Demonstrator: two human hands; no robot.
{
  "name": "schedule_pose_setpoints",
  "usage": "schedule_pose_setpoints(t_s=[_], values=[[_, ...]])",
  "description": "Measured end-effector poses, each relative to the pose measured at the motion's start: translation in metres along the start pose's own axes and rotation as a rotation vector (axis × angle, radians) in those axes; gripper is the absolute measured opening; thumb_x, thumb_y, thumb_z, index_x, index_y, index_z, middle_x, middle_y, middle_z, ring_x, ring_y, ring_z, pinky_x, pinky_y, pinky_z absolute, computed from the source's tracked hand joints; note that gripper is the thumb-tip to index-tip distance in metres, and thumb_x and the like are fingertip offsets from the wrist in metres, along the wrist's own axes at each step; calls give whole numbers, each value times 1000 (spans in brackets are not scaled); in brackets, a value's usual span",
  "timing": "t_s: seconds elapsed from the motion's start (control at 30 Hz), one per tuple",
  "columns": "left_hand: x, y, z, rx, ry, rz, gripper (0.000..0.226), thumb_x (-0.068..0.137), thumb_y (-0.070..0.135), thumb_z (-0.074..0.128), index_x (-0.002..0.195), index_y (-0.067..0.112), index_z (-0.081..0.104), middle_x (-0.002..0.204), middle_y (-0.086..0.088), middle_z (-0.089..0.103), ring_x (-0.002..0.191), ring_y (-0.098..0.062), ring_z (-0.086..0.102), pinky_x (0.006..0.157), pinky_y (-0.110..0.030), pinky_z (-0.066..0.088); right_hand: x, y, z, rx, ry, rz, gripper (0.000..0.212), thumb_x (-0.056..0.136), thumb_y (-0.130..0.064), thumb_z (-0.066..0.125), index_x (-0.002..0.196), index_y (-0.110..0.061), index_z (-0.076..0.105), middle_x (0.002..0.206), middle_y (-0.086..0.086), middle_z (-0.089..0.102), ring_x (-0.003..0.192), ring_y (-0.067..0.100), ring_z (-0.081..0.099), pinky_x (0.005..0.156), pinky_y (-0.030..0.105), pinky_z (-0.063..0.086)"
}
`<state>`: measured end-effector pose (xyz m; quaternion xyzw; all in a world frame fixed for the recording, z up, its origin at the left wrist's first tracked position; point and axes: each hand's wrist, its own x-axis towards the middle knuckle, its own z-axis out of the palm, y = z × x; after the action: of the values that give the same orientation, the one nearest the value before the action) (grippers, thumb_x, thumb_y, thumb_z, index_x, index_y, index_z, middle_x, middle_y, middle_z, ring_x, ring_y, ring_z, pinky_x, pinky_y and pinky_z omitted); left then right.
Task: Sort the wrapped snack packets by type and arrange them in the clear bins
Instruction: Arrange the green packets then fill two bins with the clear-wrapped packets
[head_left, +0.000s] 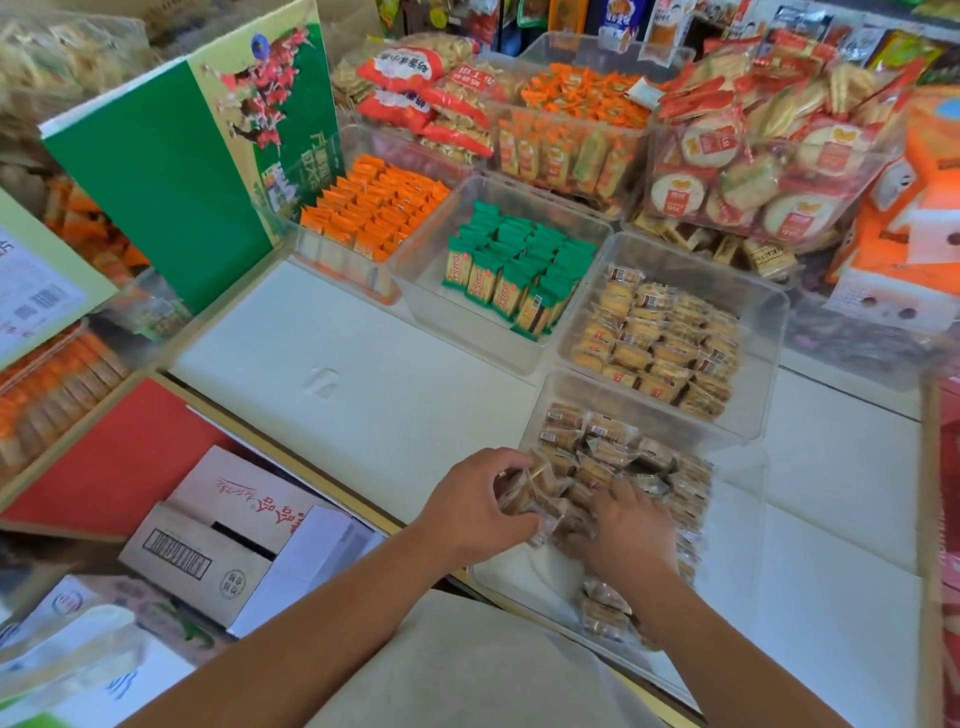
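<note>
Filling the near bin (740, 483): left hand (475, 506) fingers curl round some brown packets (597, 457), right hand (631, 532) presses flat on the pile. Next, probably, seat them in rows.

A tall green box (156, 176) is standing at the far left of the white desk (332, 332). A brown carton (208, 540) is lying near left, just beside a red panel (104, 467). An orange box (919, 208) is sitting far right. A labelled sheet (36, 296) is showing at the left edge.
</note>
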<state>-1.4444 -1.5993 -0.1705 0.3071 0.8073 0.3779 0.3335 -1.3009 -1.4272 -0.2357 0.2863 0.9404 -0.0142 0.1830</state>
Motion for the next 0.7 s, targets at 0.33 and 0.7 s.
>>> schedule_pose_setpoints(t_s=[0.33,0.7], values=[[-5,2,4,-6,44,-19,63,75,50,83,131,40,56,117,15,53,107,0,55,91,-17,49,-26,-3,-28,1010,58,-173,67,79,-27,86,131,-43,48,124,-16,54,89,4,65,72,18,54],[-4,15,1,-330,-150,-98,80,64,42,97,131,45,55,133,17,50,119,-5,59,99,-31,57,-47,-15,-33,1493,-13,11,73,67,-14,95,121,-49,62,106,-14,64,87,14,69,78,36,61]])
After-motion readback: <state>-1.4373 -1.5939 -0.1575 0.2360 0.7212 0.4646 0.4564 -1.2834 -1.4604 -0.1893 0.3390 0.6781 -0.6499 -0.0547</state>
